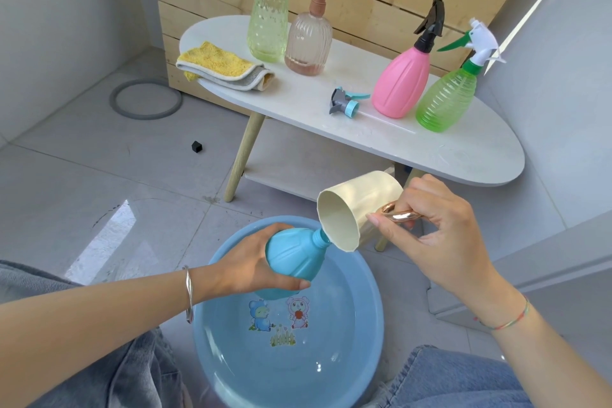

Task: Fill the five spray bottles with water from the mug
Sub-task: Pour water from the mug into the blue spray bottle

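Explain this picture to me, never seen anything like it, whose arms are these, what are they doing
One picture, from a camera on a person's head, looking down at their bare hands; no machine. The left hand grips a capless blue bottle over a basin. The right hand tips a cream mug, held by its handle, at the bottle's neck. On the white table: a pale green bottle, a brownish bottle, a pink bottle, a green bottle, a loose sprayer head, a yellow cloth.
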Action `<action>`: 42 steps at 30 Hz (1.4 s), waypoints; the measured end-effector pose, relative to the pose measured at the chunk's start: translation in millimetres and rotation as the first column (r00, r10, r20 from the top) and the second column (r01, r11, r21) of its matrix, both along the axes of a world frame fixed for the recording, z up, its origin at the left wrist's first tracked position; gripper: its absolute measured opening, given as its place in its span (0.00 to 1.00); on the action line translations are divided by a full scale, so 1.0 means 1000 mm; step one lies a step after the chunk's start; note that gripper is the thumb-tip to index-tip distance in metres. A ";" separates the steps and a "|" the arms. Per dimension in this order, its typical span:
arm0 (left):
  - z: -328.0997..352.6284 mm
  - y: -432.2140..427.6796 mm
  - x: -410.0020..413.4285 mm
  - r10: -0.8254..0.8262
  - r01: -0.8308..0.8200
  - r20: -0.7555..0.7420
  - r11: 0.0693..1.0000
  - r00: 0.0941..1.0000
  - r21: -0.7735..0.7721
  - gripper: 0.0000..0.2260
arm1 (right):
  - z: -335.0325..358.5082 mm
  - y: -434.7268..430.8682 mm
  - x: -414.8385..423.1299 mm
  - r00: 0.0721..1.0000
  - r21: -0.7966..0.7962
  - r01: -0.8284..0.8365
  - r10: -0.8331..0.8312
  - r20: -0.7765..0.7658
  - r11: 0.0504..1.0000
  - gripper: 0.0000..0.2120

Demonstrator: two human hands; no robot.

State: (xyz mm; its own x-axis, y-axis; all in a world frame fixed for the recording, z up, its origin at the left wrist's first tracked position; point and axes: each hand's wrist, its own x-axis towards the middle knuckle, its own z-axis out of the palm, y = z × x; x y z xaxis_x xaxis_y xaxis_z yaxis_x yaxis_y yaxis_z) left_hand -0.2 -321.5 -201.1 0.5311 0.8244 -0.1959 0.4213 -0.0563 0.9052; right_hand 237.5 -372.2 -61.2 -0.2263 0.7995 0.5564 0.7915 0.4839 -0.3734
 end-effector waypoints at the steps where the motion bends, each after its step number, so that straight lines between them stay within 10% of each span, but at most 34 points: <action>1: 0.000 0.000 0.000 0.002 -0.002 -0.001 1.000 1.000 0.001 0.33 | 0.000 0.000 0.000 1.000 0.004 0.000 0.000 0.004 1.000 0.18; 14: 0.001 -0.001 0.000 -0.001 0.001 0.003 1.000 1.000 -0.007 0.34 | -0.002 0.001 -0.001 1.000 -0.016 0.012 -0.012 0.003 1.000 0.19; 23: 0.002 -0.001 -0.001 0.031 -0.031 0.010 0.999 0.999 -0.016 0.39 | -0.034 0.024 0.036 0.713 -0.440 0.205 -0.442 -0.545 0.874 0.20; 33: 0.008 -0.006 -0.004 0.069 -0.068 0.012 0.995 0.998 -0.077 0.32 | -0.189 0.001 0.024 0.699 -0.918 0.217 -0.709 -0.091 0.332 0.22; 42: 0.002 -0.008 -0.006 0.071 -0.073 -0.019 0.994 0.997 -0.078 0.32 | -0.262 -0.036 0.001 0.767 -0.904 0.359 -0.625 0.144 0.231 0.18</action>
State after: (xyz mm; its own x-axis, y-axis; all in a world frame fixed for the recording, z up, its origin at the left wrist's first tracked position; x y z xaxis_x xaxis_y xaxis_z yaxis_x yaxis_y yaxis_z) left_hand -6.1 -329.2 -198.6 0.4669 0.8420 -0.2702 0.4367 0.0462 0.8984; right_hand 238.5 -408.1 -323.6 0.4094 0.7409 -0.5324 0.5817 -0.6615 -0.4732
